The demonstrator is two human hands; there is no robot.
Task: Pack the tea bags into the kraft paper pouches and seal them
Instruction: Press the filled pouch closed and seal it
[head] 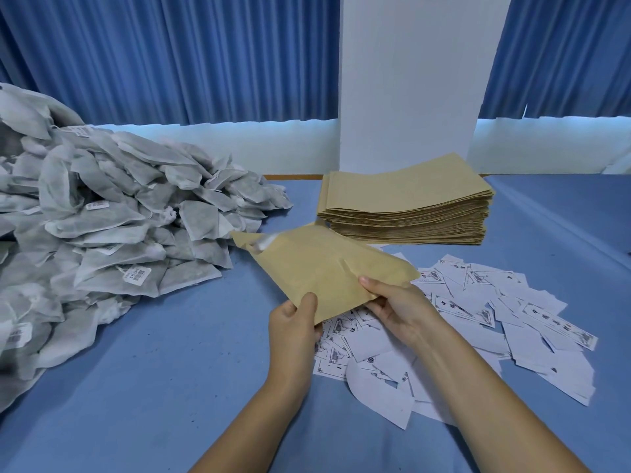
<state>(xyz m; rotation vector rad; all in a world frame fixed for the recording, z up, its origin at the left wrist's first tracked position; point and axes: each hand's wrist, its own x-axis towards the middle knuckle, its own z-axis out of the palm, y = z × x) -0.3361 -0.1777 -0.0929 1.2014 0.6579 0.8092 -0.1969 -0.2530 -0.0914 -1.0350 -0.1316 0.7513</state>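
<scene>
A: Head view, the only one we have. What are the hands doing?

B: Both hold one kraft pouch (324, 268), lifted off the blue surface (170, 353) and tilted away from the person. The left hand (293, 322) pinches the near corner, thumb on top and fingers underneath. The right hand (396, 312) grips the near edge just beside it in the same way.

A: Is anything in it yet?

B: Hard to tell. There is a pale smear at the far end, where the mouth seems to be. It could be a tea bag poking out or a flap, but it is too blurred to call.

A: And the supplies?

B: The tea bags (112, 213) are heaped at the left, near the pouch's far end. The stack of pouches (406, 206) sits beyond the hands, and printed slips (478, 319) are scattered under and to the right of them.

A: So which step is this?

B: I'd judge it as early handling of one pouch, either filling or readying it. It isn't sealed as far as I can see.

A: Next move?

B: Probably one hand has to let go to reach the heap while the other holds the mouth open. Thin paper held one-handed may sag, so the grip needs to sit close to the opening.
</scene>
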